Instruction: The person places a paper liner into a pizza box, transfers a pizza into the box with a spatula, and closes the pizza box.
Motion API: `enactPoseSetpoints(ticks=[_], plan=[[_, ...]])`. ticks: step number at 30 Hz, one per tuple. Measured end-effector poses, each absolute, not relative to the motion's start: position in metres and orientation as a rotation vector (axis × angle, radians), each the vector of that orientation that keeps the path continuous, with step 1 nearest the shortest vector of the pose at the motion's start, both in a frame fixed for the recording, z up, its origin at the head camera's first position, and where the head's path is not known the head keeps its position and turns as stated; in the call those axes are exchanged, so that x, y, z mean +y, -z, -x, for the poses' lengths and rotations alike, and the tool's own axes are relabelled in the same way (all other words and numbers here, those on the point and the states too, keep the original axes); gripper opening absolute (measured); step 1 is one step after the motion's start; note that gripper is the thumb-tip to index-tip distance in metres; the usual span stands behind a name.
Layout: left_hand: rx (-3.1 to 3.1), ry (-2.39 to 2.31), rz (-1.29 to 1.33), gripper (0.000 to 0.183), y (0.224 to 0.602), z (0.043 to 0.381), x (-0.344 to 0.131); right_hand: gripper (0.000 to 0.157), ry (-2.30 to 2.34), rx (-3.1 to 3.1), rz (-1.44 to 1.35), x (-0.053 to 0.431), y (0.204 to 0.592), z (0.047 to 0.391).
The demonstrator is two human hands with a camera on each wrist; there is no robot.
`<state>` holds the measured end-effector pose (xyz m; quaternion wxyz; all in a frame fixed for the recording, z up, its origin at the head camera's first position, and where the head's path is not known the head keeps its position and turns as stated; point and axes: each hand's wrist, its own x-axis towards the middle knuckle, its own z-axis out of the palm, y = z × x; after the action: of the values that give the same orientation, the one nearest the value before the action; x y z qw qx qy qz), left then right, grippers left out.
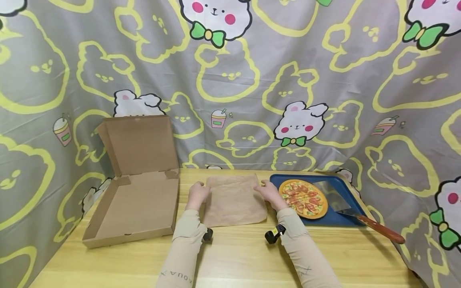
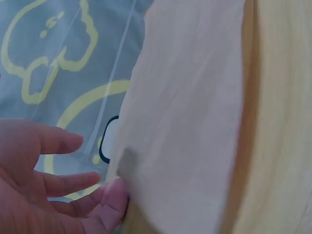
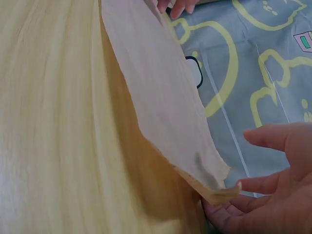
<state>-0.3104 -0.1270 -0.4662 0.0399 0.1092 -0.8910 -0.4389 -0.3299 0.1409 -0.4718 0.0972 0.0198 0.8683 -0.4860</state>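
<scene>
In the head view I have a sheet of brown wrapping paper [image 1: 235, 202] at the centre of the frame, over the wooden table [image 1: 237, 258]. The left hand [image 1: 198, 195] is at its left edge and the right hand [image 1: 269, 192] at its right edge. At left, a cardboard pizza box [image 1: 138, 210] has its lid raised; at right, a blue tray [image 1: 335, 220] bears a pizza [image 1: 303, 199] and a pizza server [image 1: 379, 229], whose handle juts past the rim. I judge the step in hand to be handling the sheet with both hands; the next move calls, I think, for an even, gentle pull, since the paper looks thin.

The left wrist view gives me what the head view is too far off to settle: at lower left, thumb and finger pinch the sheet's edge, while two other fingers reach out beside it, off the paper.

In the right wrist view, I find the right hand at lower right, pinching a corner that curls up at the fingertips. Here alone I clearly see a broad shadow beneath the sheet, so I judge this side to be raised off the table. Fingertips of the left hand show at the top of the frame.
</scene>
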Motion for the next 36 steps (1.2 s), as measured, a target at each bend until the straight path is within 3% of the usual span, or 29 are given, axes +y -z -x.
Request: enactPoseSetpoints(ticks=[4, 10, 21, 30, 36], plan=[[-2.638, 1.545, -0.386, 0.047, 0.469, 0.311, -0.13, 0.062, 1.479, 2.572, -0.092, 0.138, 0.473, 0.33], [-2.566, 1.731, -0.47, 0.055, 0.473, 0.311, -0.135, 0.057, 1.481, 2.618, -0.11, 0.132, 0.475, 0.329], [-2.569, 1.74, -0.469, 0.032, 0.477, 0.312, -0.137, 0.045, 1.404, 2.725, -0.15, 0.13, 0.474, 0.326], [-2.536, 1.828, -0.408, 0.05, 0.473, 0.309, -0.135, 0.035, 1.441, 2.76, -0.176, 0.13, 0.474, 0.325], [-2.549, 1.816, -0.389, 0.048, 0.463, 0.308, -0.137, 0.038, 1.432, 2.764, -0.169, 0.131, 0.472, 0.325]])
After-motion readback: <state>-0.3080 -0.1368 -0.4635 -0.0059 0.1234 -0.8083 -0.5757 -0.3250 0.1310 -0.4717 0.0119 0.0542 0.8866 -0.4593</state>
